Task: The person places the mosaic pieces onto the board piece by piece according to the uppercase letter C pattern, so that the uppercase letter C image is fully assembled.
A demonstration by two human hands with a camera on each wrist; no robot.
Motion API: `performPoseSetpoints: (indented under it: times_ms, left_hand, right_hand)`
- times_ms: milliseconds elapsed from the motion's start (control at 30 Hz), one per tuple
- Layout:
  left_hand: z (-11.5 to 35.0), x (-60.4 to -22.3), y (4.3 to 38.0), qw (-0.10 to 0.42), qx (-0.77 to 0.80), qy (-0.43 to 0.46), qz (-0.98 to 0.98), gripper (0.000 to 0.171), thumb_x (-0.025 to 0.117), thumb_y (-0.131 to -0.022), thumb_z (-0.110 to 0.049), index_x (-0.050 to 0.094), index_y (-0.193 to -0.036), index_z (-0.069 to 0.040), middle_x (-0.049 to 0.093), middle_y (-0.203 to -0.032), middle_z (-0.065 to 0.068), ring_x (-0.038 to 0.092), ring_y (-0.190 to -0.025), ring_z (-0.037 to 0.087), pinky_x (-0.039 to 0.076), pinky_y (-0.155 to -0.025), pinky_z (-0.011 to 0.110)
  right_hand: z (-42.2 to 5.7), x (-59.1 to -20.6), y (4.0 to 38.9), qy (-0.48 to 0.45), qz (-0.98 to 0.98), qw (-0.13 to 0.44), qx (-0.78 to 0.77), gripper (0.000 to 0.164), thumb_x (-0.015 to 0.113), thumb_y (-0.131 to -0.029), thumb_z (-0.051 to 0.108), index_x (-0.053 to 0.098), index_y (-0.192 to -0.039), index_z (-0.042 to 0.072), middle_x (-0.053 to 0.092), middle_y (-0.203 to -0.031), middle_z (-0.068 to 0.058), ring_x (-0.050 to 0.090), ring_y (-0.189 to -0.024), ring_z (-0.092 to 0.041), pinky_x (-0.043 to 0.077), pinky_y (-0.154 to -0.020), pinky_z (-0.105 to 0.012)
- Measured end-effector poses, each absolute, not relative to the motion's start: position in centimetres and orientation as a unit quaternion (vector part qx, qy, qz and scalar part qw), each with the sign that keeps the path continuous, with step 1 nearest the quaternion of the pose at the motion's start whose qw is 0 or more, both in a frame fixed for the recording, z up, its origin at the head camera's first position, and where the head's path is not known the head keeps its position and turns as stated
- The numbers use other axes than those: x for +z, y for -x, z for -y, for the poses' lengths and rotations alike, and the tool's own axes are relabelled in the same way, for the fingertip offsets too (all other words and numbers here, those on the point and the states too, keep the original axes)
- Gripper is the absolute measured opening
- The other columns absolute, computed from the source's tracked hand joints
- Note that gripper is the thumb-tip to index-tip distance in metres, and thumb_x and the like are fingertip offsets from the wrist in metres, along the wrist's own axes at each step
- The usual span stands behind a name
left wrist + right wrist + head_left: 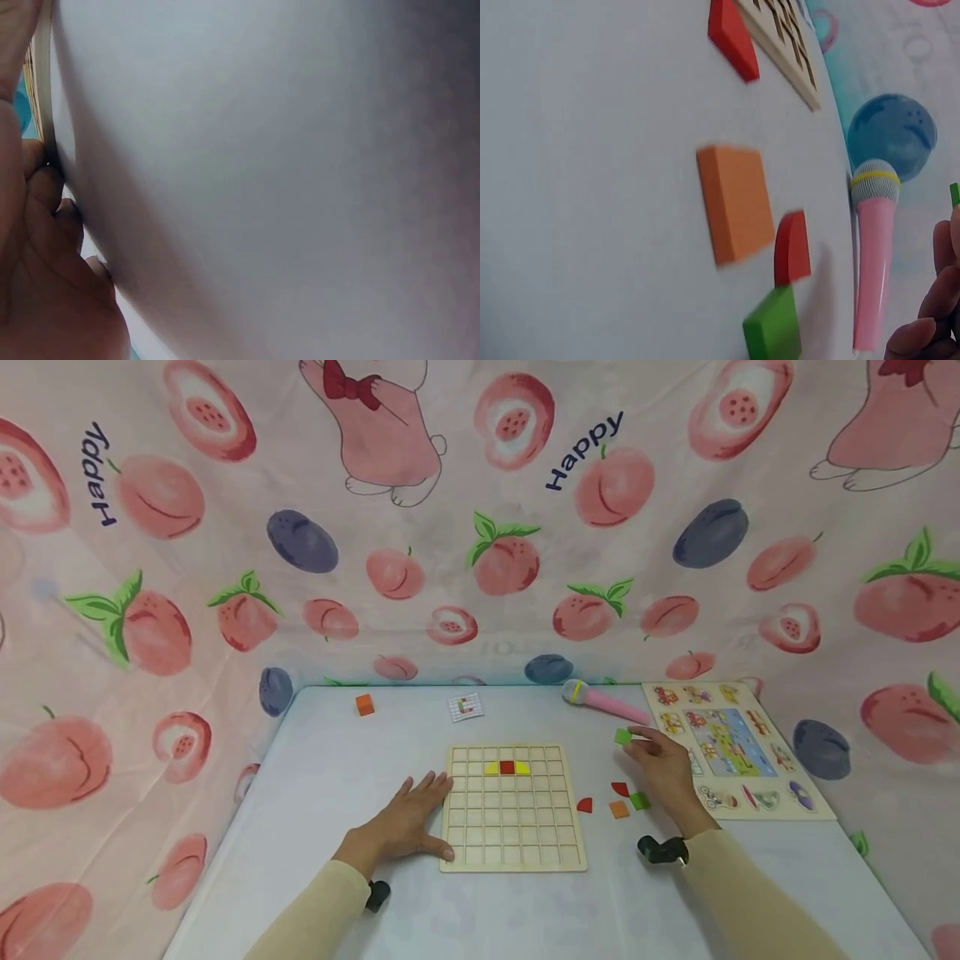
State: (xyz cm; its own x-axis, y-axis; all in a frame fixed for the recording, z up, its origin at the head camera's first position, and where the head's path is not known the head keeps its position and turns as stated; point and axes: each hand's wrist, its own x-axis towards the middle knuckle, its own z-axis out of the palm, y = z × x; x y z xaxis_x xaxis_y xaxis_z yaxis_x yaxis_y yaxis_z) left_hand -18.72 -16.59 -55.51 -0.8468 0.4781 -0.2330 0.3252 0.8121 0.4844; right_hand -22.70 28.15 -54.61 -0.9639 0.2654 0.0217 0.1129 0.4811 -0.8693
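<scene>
A wooden grid board (510, 827) lies on the table, with a red square tile (507, 767) between two yellow tiles (522, 768) near its far edge. My left hand (408, 817) rests at the board's left side, fingers spread, fingertips and thumb right at its rim. In my right hand (666, 772), thumb and fingers pinch a green square tile (623, 737) above the table, right of the board. Below that hand lie an orange tile (739, 202), another green tile (776, 326) and two red rounded tiles, one (584, 806) nearer the board.
A pink toy microphone (611, 703) lies at the back right. Beside it is a picture puzzle board (806, 806). An orange cube (364, 704) and a small card with a printed grid pattern (467, 707) lie along the far side. A fruit-print cloth hangs behind.
</scene>
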Motion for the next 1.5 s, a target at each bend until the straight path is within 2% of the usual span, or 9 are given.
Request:
performPoseSetpoints:
  times_ms: [233,367,500,600,833,1033,1233,1500]
  left_hand:
    - [16.6,-55.4,18.8,0.173,0.219,-0.219,-0.935,0.126,0.089,-0.072,-0.061,0.024,-0.169,-0.014,0.019,-0.177,0.002,0.008,-0.166,0.023,0.000,-0.136,0.049]
    - [16.6,-55.5,18.8,0.173,0.221,-0.218,-0.935,0.126,0.090,-0.072,-0.061,0.024,-0.169,-0.014,0.018,-0.177,0.002,0.007,-0.166,0.023,0.000,-0.136,0.050]
    - [16.7,-55.7,18.9,0.174,0.216,-0.216,-0.936,0.126,0.089,-0.072,-0.062,0.023,-0.169,-0.015,0.018,-0.178,0.000,0.007,-0.166,0.022,0.000,-0.136,0.049]
    - [16.7,-55.9,19.0,0.174,0.217,-0.214,-0.936,0.127,0.089,-0.072,-0.063,0.023,-0.170,-0.016,0.018,-0.178,0.000,0.007,-0.166,0.022,0.000,-0.136,0.049]
    - [16.7,-55.7,18.9,0.175,0.222,-0.216,-0.934,0.127,0.090,-0.071,-0.062,0.025,-0.169,-0.015,0.019,-0.177,0.002,0.008,-0.166,0.024,0.001,-0.136,0.051]
    - [16.7,-55.7,19.0,0.178,0.219,-0.215,-0.935,0.127,0.089,-0.071,-0.062,0.024,-0.169,-0.015,0.018,-0.178,0.001,0.007,-0.166,0.023,0.001,-0.136,0.050]
    - [16.6,-55.8,19.0,0.178,0.219,-0.214,-0.935,0.127,0.090,-0.071,-0.062,0.024,-0.169,-0.016,0.018,-0.177,0.000,0.007,-0.166,0.022,0.000,-0.136,0.049]
    - [16.6,-55.9,19.0,0.175,0.223,-0.212,-0.935,0.127,0.089,-0.070,-0.062,0.026,-0.169,-0.015,0.019,-0.177,0.002,0.008,-0.166,0.023,0.001,-0.136,0.050]
  right_hand:
    - [-25.6,-54.4,22.7,0.101,0.850,0.087,0.510,0.036,0.073,-0.101,0.021,0.070,-0.137,0.016,0.076,-0.117,-0.012,0.062,-0.095,-0.011,0.050,-0.072,-0.017]
    - [-24.2,-54.5,22.6,0.093,0.842,0.076,0.526,0.036,0.073,-0.101,0.021,0.070,-0.137,0.017,0.075,-0.117,-0.011,0.060,-0.087,-0.009,0.048,-0.062,-0.018]
    - [-22.7,-54.5,22.5,0.082,0.832,0.072,0.544,0.036,0.075,-0.100,0.018,0.072,-0.135,0.016,0.076,-0.115,-0.011,0.062,-0.086,-0.006,0.051,-0.066,-0.014]
    - [-21.6,-54.5,22.5,0.074,0.824,0.070,0.557,0.035,0.075,-0.099,0.015,0.072,-0.135,0.014,0.076,-0.113,-0.011,0.063,-0.094,-0.005,0.053,-0.076,-0.011]
    - [-19.4,-54.6,22.3,0.057,0.824,0.056,0.561,0.034,0.073,-0.099,0.012,0.073,-0.133,0.015,0.075,-0.112,-0.011,0.063,-0.101,-0.017,0.055,-0.075,-0.016]
    - [-17.8,-54.7,22.1,0.043,0.832,0.044,0.551,0.034,0.074,-0.099,0.013,0.073,-0.134,0.015,0.075,-0.113,-0.010,0.066,-0.105,-0.023,0.054,-0.080,-0.019]
    - [-16.1,-54.7,21.9,0.038,0.827,0.026,0.561,0.034,0.073,-0.099,0.012,0.072,-0.133,0.016,0.076,-0.112,-0.008,0.065,-0.105,-0.022,0.053,-0.081,-0.021]
    - [-13.9,-55.0,21.8,0.012,0.812,0.044,0.581,0.029,0.076,-0.096,0.008,0.077,-0.125,0.014,0.078,-0.105,-0.010,0.069,-0.096,-0.016,0.054,-0.078,-0.019]
